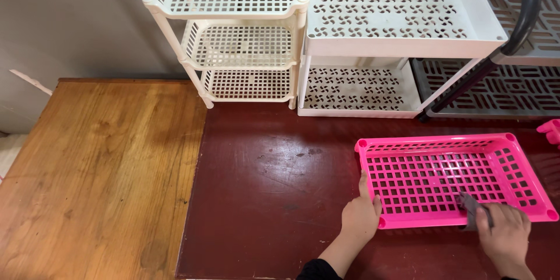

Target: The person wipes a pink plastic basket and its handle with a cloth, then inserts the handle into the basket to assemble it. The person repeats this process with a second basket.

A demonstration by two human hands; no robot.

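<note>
Pink slotted tray (449,178) steadied at its near-left corner, a small grey cloth (470,207) pressed on its floor.

Right hand (506,238) has its fingers closed down on the grey cloth, holding it against the perforated bottom of the tray just inside the near rim. Left hand (360,216) lies a short way to the left of that grip, thumb up along the tray's left wall and fingers curled at the corner, touching it. Both rest on a dark red tabletop (268,198); farther left a bare wooden table (99,169) adjoins it. Beyond the tray stand a cream three-tier rack (233,29), a white rack (396,41) and a grey rack with black handle (513,76).
</note>
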